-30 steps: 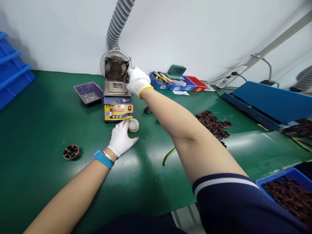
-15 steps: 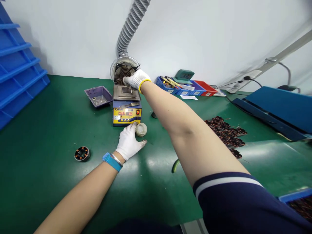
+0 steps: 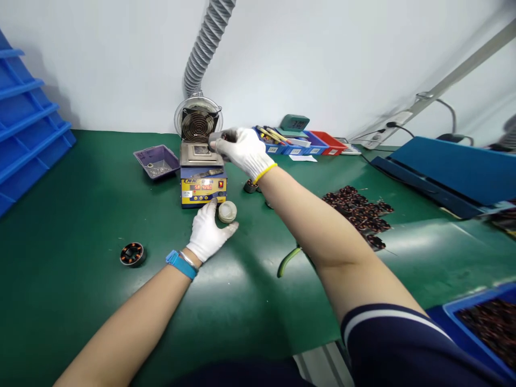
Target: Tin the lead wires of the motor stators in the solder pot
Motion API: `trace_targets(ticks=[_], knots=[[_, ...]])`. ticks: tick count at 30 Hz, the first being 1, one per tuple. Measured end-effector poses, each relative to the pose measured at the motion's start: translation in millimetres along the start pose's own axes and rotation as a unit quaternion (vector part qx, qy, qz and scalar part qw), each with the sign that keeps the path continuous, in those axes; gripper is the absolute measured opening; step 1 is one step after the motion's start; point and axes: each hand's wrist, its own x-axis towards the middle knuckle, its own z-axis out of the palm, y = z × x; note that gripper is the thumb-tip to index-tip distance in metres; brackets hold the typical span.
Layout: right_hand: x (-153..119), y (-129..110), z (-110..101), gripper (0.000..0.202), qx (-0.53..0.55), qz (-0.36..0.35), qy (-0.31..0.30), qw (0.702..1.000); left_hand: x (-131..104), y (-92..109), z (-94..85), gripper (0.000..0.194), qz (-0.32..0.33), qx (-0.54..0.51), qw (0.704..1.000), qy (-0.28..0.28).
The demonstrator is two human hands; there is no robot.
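Note:
My right hand (image 3: 244, 150), in a white glove, grips a motor stator (image 3: 217, 141) above and to the right of the solder pot (image 3: 203, 185). Its fingers partly cover the stator, which looks tilted. On the green table, my gloved left hand (image 3: 207, 234) lies with thumb and fingers spread around a small round pale container (image 3: 227, 212). The forefinger is close against the container, and the thumb lies just below it. Another stator (image 3: 133, 254), a black ring with orange-copper windings, rests to the left of this hand.
A purple tray (image 3: 155, 161) with metal scraps stands left of the solder pot, an exhaust hose (image 3: 207, 45) behind it. More stators (image 3: 357, 209) cluster at the right. Green-handled pliers (image 3: 288, 262) lie under my right forearm. Blue bins (image 3: 32, 118) stand far left.
My right hand has lifted away from the solder pot's top and moved right, carrying the stator into clearer view. My left hand stays beside the round container. The camera view has shifted slightly.

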Motion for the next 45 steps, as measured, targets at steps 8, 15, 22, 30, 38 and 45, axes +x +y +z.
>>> trace_targets(ticks=[8, 15, 22, 30, 38, 45], knots=[[-36, 12, -8, 0.058, -0.097, -0.046, 0.038, 0.994, -4, -3, 0.5, 0.077, 0.024, -0.002, 0.999, 0.029], [15, 15, 2, 0.057, -0.244, -0.050, 0.029, 0.968, 1, -9, 1.9, 0.077, 0.014, -0.026, 0.999, 0.040], [62, 16, 26, 0.042, -0.359, -0.071, 0.000, 0.931, 3, -7, 2.1, 0.078, -0.012, -0.019, 1.000, 0.017], [65, 15, 38, 0.042, -0.371, -0.054, -0.031, 0.927, 2, -5, 2.0, 0.077, -0.015, -0.016, 1.000, 0.017], [12, 4, 4, 0.059, -0.144, -0.004, 0.046, 0.988, 3, 0, -7.4, 0.070, -0.043, -0.141, 0.987, 0.071], [-140, 4, 44, 0.053, 0.040, -0.009, 0.005, 0.999, -19, 27, -31.2, 0.066, -0.113, -0.310, 0.935, 0.132]])
